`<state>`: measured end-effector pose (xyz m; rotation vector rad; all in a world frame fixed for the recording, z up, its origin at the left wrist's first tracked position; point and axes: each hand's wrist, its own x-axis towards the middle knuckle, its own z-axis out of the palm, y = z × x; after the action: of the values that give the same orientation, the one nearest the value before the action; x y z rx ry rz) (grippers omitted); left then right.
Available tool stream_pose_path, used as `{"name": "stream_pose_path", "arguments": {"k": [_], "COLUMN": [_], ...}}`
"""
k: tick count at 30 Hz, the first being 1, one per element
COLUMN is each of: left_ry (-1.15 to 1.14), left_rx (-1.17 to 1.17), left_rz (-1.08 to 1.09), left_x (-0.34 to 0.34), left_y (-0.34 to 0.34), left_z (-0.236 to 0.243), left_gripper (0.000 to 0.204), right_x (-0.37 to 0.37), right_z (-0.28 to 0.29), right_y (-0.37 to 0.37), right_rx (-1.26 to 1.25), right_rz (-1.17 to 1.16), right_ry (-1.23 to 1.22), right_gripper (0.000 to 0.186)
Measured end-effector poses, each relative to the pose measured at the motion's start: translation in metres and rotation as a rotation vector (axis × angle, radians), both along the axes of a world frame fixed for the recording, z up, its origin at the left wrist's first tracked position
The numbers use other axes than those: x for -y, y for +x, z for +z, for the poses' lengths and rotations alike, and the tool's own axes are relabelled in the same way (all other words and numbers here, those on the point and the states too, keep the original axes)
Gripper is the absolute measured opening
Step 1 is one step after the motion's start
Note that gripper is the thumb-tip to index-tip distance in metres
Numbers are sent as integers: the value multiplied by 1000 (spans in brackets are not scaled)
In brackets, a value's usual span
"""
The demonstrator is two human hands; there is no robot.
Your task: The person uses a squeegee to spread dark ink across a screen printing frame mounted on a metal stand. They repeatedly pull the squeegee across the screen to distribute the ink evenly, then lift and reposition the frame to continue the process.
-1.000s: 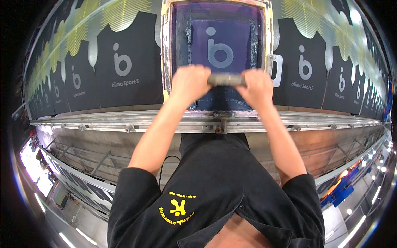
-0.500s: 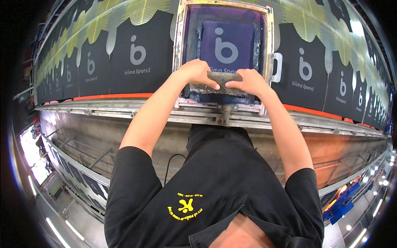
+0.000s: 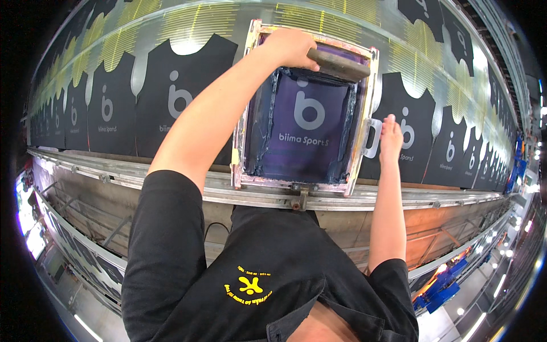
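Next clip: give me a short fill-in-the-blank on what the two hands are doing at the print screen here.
1. The left hand grips the squeegee at the ____ end of the screen frame.
2. The right hand rests at the white handle on the frame's ____ side.
3. The garment pieces lined up along the long table are ____ in colour.

Missing words: far; right; black

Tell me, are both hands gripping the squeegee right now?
No. Only the left hand holds the squeegee at the screen frame's far end; the right hand rests by the frame's side handle.
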<state>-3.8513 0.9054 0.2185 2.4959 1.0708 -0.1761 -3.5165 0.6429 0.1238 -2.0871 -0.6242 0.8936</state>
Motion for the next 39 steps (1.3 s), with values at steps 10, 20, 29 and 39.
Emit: {"name": "stream_pose_path", "arguments": {"k": [10,20,29,39], "left_ry": [46,115,95,-9], "left_rx": [262,374,275,67], "left_rz": [119,183,137,152], "left_x": [112,359,310,261], "left_y": [-39,-99,-233,-438], "left_z": [-21,-25,32,21], "left_gripper": [37,65,63,67], "right_x": [-18,-20,-31,-65], "right_z": [48,56,39,-1], "right_y": [-27,-31,-183,-412], "right_rx": [-246,-103,-44,-140], "right_rz": [55,77,47,-9], "right_ry": [-51,196,400,371], "right_gripper": [48,44,41,31]}}
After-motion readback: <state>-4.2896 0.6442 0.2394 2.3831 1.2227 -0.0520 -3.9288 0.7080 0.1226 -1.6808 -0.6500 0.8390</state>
